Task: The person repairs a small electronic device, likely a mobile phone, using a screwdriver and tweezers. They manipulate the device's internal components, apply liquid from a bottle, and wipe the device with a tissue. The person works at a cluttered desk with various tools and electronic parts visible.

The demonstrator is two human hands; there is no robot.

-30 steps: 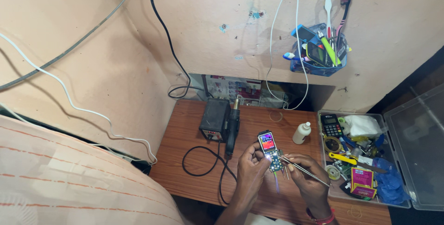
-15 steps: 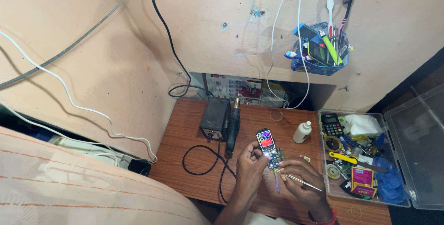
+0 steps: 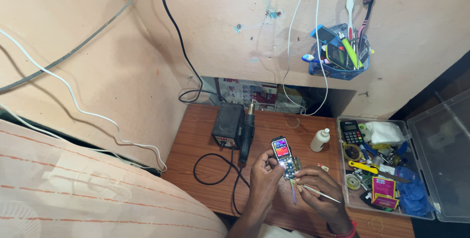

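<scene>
- Left hand [image 3: 264, 172] grips a small opened mobile phone [image 3: 284, 156] by its left edge, fingers curled around it; screen lit, lower half shows bare circuit board. Phone is held just above the wooden desk [image 3: 196, 140].
- Right hand [image 3: 318, 189] is closed on thin metal tweezers [image 3: 316, 192], tips pointing at the phone's lower end (contact with the board cannot be told).
- A thin purple strip [image 3: 293, 196] hangs below the phone between the hands.
- Just beyond the hands: white squeeze bottle [image 3: 320, 140] stands upright, right of the phone.
- Left of the phone: black hot-air station [image 3: 227, 126] with its handpiece [image 3: 247, 130] alongside, black cable looped on the desk.
- Right: open clear plastic parts box [image 3: 426, 169], crowded with small items.
- Far: blue holder [image 3: 338, 54] on the wall, with brushes and tools.
</scene>
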